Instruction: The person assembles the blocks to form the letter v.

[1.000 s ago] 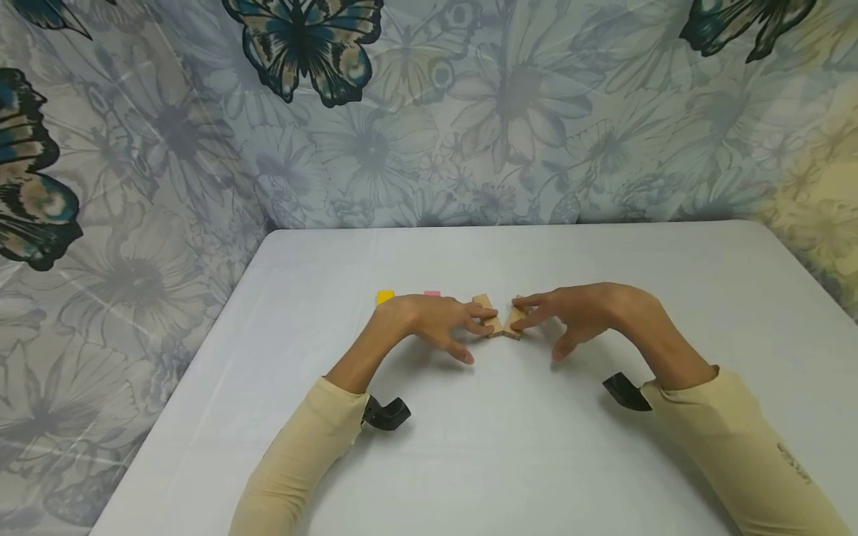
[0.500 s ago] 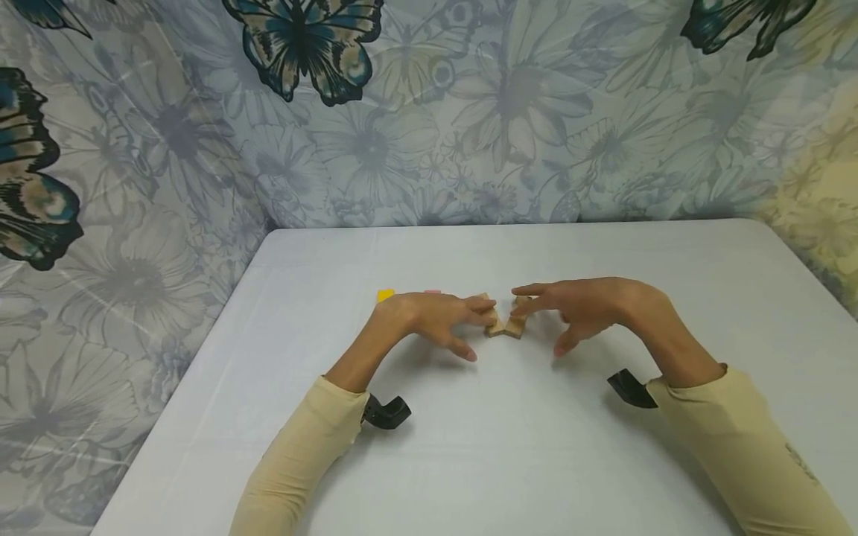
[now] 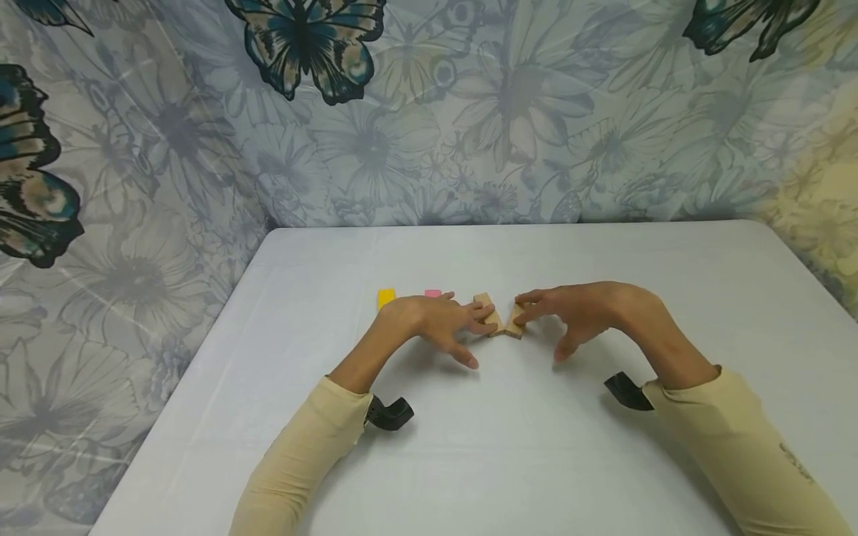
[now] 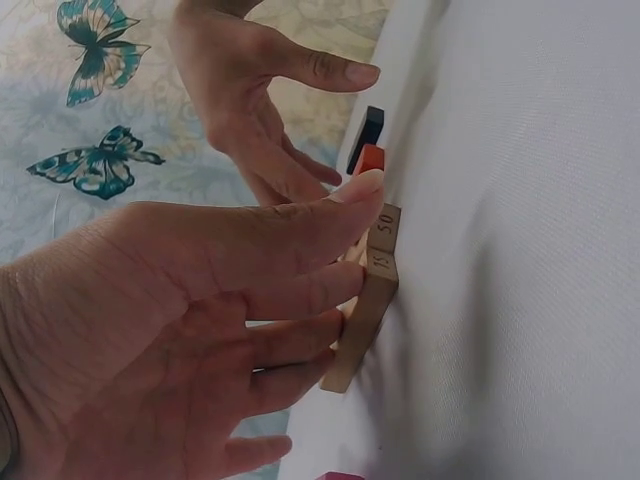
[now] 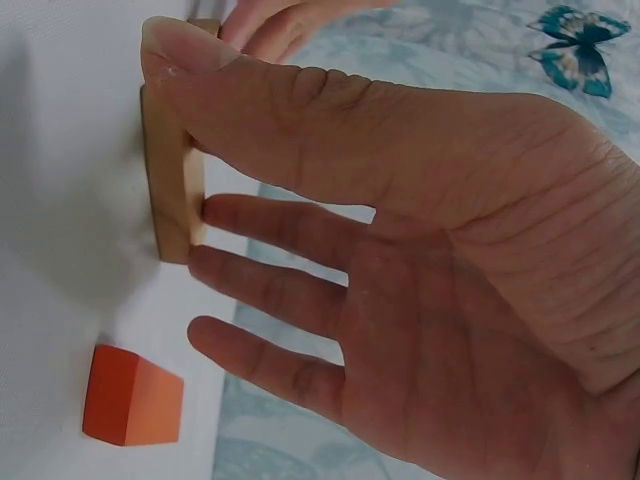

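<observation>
Two light wooden blocks meet at their near ends on the white table, forming a V. Fingertips of my left hand (image 3: 439, 321) rest on the left block (image 3: 497, 326), its thumb held apart and little finger raised. The left wrist view shows this block (image 4: 362, 325), an end marked 15, against the other block (image 4: 384, 232), marked 50. My right hand (image 3: 590, 309) touches the right block (image 3: 514, 326) with its fingertips, thumb spread away. In the right wrist view, extended fingers lie against that block (image 5: 170, 190), partly covered by the thumb.
A yellow block (image 3: 386, 298) and a pink block (image 3: 433, 292) lie behind my left hand. Beyond the wooden pair, the left wrist view has an orange-red block (image 4: 371, 159) and a dark block (image 4: 368, 135). Patterned cloth (image 3: 429, 149) hangs behind the table (image 3: 469, 447).
My right hand rose slightly away half a second ago and has come back down onto the right block. My left little finger has lifted. The V arrangement looks nearly the same.
</observation>
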